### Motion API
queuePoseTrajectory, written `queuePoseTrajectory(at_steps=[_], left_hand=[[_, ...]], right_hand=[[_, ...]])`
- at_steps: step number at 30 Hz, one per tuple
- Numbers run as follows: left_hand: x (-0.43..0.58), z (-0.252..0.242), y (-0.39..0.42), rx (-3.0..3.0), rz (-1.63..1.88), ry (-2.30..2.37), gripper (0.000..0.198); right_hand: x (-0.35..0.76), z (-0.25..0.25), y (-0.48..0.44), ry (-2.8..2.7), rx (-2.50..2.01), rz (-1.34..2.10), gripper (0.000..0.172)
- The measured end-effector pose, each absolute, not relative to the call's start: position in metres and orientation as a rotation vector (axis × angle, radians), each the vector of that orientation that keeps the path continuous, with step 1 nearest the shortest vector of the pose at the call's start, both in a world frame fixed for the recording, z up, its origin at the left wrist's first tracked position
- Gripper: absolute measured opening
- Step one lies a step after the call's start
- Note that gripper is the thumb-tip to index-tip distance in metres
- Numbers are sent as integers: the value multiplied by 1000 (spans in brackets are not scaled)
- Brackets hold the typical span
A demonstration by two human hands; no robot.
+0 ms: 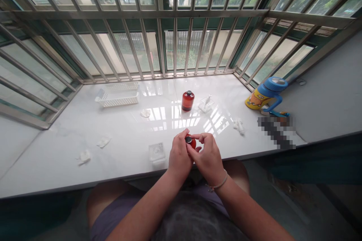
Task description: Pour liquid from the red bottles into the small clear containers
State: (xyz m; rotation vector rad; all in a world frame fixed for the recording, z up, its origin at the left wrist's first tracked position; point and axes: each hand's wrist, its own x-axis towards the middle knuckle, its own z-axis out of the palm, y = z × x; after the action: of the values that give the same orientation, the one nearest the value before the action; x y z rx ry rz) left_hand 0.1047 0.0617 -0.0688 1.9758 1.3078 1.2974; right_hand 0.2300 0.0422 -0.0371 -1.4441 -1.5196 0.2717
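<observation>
Head view: glossy red bottle (194, 143) held in left hand (180, 154), right hand (209, 154) curled at its black cap (188, 140), grip unclear; by counter's (124, 150) near edge, with room rightward to tissue (239, 126), less leftward before box (157, 152).

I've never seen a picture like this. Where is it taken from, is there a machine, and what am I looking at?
There's no machine: a camera worn on a person's head looks down at their bare hands. The left hand and right hand hold a small red container with a black top, partly hidden by fingers. On the glossy white counter stand a translucent red bottle with a black cap, a white perforated plastic basket, a clear plastic box and a blue-and-yellow flask. Crumpled white scraps lie scattered around. One patch at the right is blurred out.
</observation>
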Motion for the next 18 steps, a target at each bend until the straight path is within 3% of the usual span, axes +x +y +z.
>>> queuePoseTrajectory(at_steps=[7,18], left_hand=[[77,-56,57,2028,1068,1100,72],[85,-62,53,2146,1313,1396,64]], right_hand=[[236,-37,38,-1549,-1436,309,31],[228,-36,35,-1564,-1409,296,29]])
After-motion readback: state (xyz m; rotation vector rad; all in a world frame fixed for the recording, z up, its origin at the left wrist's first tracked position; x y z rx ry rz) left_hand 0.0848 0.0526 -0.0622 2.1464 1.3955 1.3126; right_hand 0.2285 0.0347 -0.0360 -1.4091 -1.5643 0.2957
